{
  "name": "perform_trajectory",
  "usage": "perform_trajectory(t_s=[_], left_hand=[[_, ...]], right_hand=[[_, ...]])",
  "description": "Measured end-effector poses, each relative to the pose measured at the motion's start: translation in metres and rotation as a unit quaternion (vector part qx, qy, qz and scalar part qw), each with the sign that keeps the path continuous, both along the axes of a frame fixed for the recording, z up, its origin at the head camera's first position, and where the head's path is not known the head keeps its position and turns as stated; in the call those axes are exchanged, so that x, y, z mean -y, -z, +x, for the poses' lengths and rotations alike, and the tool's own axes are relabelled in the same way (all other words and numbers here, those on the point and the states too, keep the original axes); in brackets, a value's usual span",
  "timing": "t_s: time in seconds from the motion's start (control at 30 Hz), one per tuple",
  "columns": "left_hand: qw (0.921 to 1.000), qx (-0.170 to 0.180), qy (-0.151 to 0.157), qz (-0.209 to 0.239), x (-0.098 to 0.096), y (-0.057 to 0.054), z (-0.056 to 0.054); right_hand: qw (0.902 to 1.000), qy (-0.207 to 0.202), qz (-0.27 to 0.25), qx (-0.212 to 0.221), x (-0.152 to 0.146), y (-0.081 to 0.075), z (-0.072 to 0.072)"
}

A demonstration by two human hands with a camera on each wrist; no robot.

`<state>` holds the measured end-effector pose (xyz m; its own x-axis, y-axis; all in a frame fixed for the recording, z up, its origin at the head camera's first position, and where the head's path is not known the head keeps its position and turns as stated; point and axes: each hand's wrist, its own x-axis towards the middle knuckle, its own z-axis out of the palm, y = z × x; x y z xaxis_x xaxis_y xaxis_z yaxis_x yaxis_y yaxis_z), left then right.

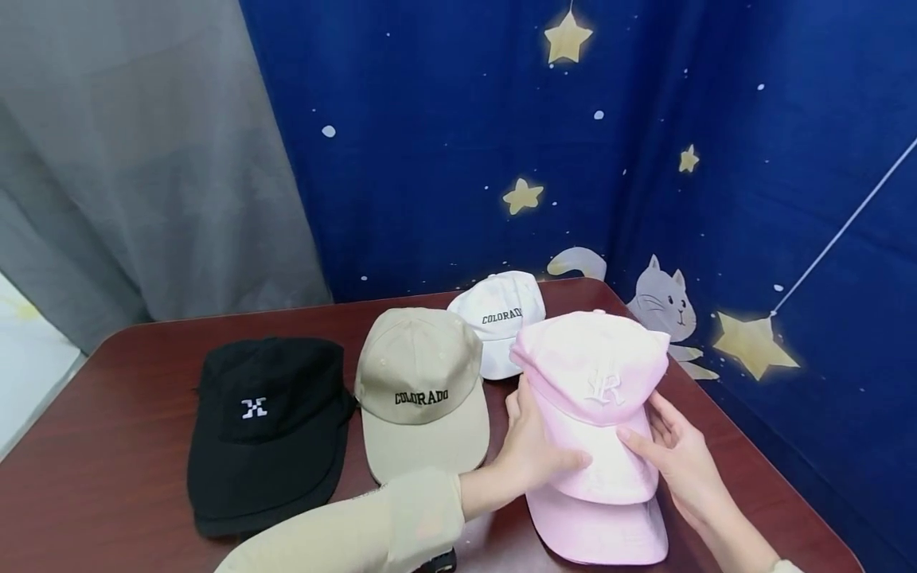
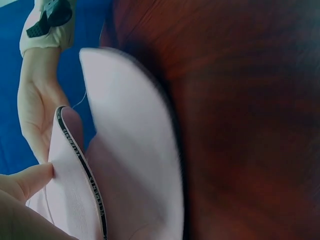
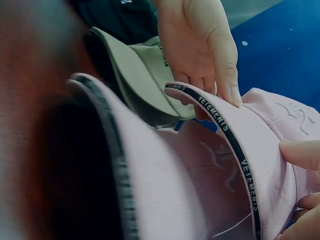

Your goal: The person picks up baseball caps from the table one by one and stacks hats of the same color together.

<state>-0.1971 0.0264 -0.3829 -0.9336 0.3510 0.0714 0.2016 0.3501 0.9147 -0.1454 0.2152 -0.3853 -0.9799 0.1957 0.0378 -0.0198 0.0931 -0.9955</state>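
Both hands hold a pink cap with raised letters on its front. Directly below it, a second pink cap shows its brim; its crown is mostly hidden. My left hand grips the upper cap's left side, thumb over the brim. On the opposite side my right hand holds it, thumb on top near where brim meets crown. In the right wrist view, black lettered tape lines the edge of the upper brim, and a gap separates it from the lower brim.
Left of the pink caps is a beige cap lettered COLORADO. A white cap with the same word sits behind. A black cap lies further left, a second brim edge beneath it. The brown table meets a blue curtain.
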Motion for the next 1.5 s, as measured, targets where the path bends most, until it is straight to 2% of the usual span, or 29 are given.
perform_trajectory(t_s=[0.13,0.5,0.6,0.83,1.0,1.5], left_hand=[[0.9998,0.02,-0.005,0.006,0.002,0.007,0.01],[0.9986,0.028,-0.023,0.038,0.007,0.024,0.032],[0.9983,0.032,-0.022,0.043,0.007,0.025,0.035],[0.997,0.064,-0.022,0.036,0.007,0.02,0.042],[0.9965,0.074,-0.017,0.034,0.007,0.021,0.043],[0.995,0.09,-0.013,0.043,0.013,0.038,0.048]], right_hand=[[0.9999,0.001,0.001,0.016,0.001,0.007,0.007],[0.9985,0.011,0.03,0.044,0.006,0.023,0.022],[0.9978,0.012,0.034,0.055,0.006,0.023,0.024],[0.9976,0.006,0.034,0.059,0.002,0.024,0.032],[0.9972,0.008,0.038,0.063,0.003,0.027,0.035],[0.9897,0.019,0.089,0.11,0.004,0.039,0.041]])
